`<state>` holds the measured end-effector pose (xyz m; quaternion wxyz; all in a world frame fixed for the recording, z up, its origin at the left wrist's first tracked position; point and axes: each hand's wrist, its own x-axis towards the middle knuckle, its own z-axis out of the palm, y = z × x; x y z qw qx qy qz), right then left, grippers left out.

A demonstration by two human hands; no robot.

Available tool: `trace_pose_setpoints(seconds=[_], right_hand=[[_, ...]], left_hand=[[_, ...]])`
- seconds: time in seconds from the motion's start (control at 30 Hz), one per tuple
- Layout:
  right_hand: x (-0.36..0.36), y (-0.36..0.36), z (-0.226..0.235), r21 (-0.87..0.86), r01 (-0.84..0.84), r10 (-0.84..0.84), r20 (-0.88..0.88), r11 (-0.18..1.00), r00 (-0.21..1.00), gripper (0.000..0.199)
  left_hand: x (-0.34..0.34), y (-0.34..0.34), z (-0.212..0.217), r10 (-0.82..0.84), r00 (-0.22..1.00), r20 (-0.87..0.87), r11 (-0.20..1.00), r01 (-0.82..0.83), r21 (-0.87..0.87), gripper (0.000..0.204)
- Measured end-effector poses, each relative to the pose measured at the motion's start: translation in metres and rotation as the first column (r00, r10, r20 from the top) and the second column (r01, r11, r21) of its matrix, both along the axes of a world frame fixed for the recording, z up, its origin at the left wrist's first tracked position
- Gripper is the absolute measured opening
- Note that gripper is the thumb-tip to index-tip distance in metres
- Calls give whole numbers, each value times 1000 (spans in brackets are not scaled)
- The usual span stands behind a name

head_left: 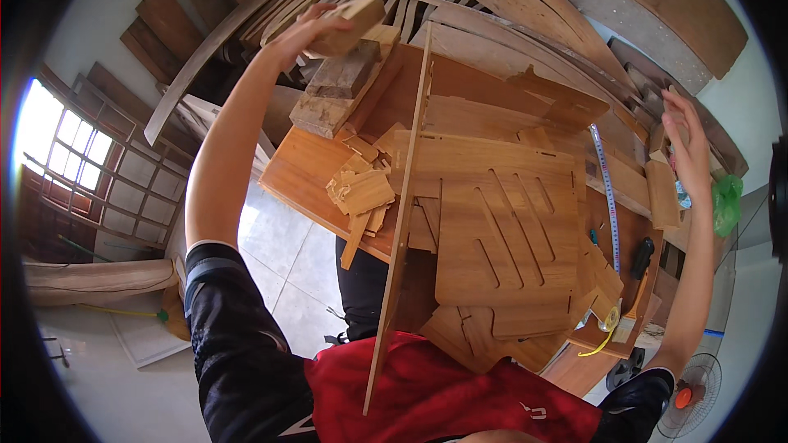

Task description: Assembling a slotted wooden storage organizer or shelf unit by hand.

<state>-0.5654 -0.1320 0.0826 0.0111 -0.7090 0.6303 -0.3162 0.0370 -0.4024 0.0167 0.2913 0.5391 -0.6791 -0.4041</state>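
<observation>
My left hand point(302, 39) is raised at the far left of the bench, its fingers wrapped round a wooden block point(355, 26). Below it, more rough wooden blocks point(341, 74) are stacked on the bench corner. On the far right, my right hand point(692, 152) is lifted with its fingers stretched out. It is nearest a small upright piece of wood point(662, 197); whether it touches that is unclear. Between my arms, a long thin wooden panel point(400, 230) stands on edge, reaching toward my chest. Beside it lies a wooden panel with slanted slots point(509, 262).
The brown bench point(300, 168) carries thin wood scraps point(361, 189), a pulled-out measuring tape point(607, 180) and a black-handled tool point(643, 258). Boards point(525, 0) lean along the far wall. A green plastic bag point(726, 203) sits at the right, above a fan point(694, 398).
</observation>
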Motion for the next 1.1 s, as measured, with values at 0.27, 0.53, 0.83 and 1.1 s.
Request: trace_pose_setpoints(seconds=[0.27, 0.53, 0.83, 1.1], right_hand=[[113, -32, 82, -83, -525, 428, 691, 847, 582, 48], [162, 25, 108, -236, -34, 192, 688, 971, 700, 94], [-150, 75, -46, 102, 526, -487, 556, 844, 673, 63], [-263, 103, -132, 309, 470, -535, 690, 827, 488, 65]], left_hand=[[-104, 95, 130, -85, 980, 180, 536, 197, -821, 75], [-235, 176, 197, 78, 837, 541, -47, 545, -837, 105], [-95, 104, 95, 199, 832, 517, 320, 444, -837, 48], [27, 79, -3, 175, 830, 529, 917, 57, -394, 70]])
